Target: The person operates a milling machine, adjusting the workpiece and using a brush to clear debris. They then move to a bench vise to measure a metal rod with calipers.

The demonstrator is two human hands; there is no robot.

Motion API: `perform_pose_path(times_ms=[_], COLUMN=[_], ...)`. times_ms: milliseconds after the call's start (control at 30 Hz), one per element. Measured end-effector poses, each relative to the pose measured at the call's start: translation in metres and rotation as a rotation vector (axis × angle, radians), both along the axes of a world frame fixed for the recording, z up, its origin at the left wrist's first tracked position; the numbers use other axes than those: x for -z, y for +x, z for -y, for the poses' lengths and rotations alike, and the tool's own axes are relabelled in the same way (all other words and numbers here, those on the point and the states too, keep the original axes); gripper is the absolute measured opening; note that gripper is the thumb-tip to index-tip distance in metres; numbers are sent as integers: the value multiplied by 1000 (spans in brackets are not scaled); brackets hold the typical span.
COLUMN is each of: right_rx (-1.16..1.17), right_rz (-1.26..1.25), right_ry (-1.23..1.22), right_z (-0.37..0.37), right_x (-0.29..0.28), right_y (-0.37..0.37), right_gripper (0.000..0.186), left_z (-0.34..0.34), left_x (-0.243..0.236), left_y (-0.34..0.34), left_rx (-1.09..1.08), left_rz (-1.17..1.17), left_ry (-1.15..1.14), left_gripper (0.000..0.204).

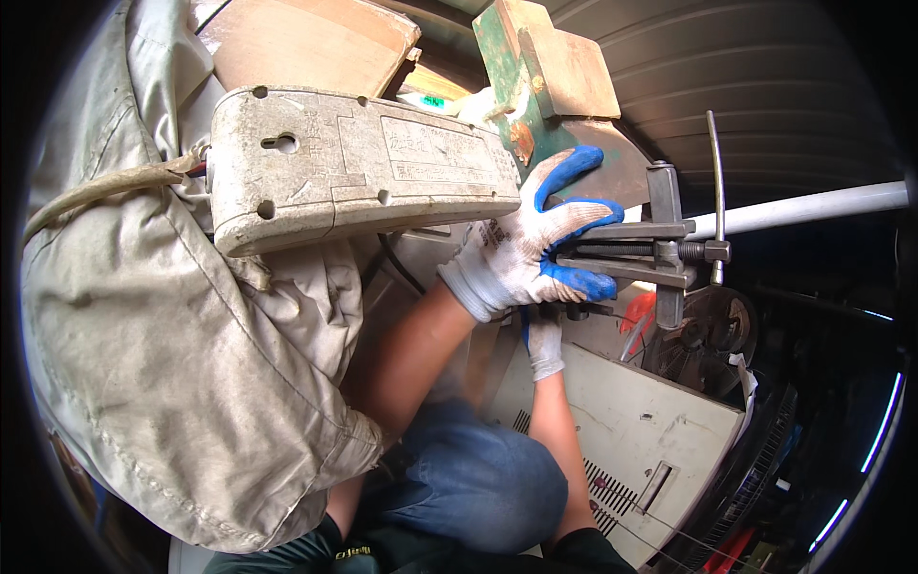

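My left hand [521, 239], in a white glove with blue-coated fingers, is at the middle. Its fingers close around the arms of a metal screw puller [674, 244], with one finger stretched out above. The puller has two flat bars, a crosspiece, a threaded screw and a long thin turning bar. Below it, my right hand [545, 346] wears the same kind of glove. Its fingers are hidden behind the left hand and the puller. Just left of my left hand is a dirty white power strip [354, 163], its underside showing, with a thick cord.
Grey-beige cloth [201, 373] drapes along the left. A worn green metal piece with a wooden block [572, 72] stands beyond my hands. A whitish slotted metal cabinet [612, 430] lies at lower right, near a dark round wheel [712, 330]. A white pipe [813, 212] extends rightward.
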State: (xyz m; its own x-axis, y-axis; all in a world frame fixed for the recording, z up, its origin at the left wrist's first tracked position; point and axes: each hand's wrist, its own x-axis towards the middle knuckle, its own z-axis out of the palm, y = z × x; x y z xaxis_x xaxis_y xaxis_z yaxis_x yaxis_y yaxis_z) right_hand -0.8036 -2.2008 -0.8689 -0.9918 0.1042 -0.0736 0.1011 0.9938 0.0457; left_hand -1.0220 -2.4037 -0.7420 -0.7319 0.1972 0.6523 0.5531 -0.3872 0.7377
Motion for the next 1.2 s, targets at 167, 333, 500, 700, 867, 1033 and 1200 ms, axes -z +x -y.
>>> perform_pose_path(times_ms=[167,333,500,700,867,1033,1200], right_rx=[60,186,659,576,637,908,527], right_rz=[-157,-74,-394,-513,-879,-804,-406], right_ry=[-238,-759,-2255,-720,-673,-1366,-1599], right_z=[62,108,127,90,7,-57,-66], right_x=[-19,-103,-174,-205,-200,-125,-32], right_y=[-14,-19,-23,-20,-53,-59,-62], right_gripper=[22,17,29,21,31,35,51], left_z=[0,3,2,2,-1,1,-4], left_x=[0,-2,1,0,-2,0,-6], left_y=[-1,1,-1,-1,-1,-2,0], left_rx=[12,65,-28,5,-17,-41,7], left_rz=[-11,55,-24,16,-15,-30,1], left_ry=[2,17,-4,20,28,-1,2], left_gripper=[68,67,66,65,65,65,65])
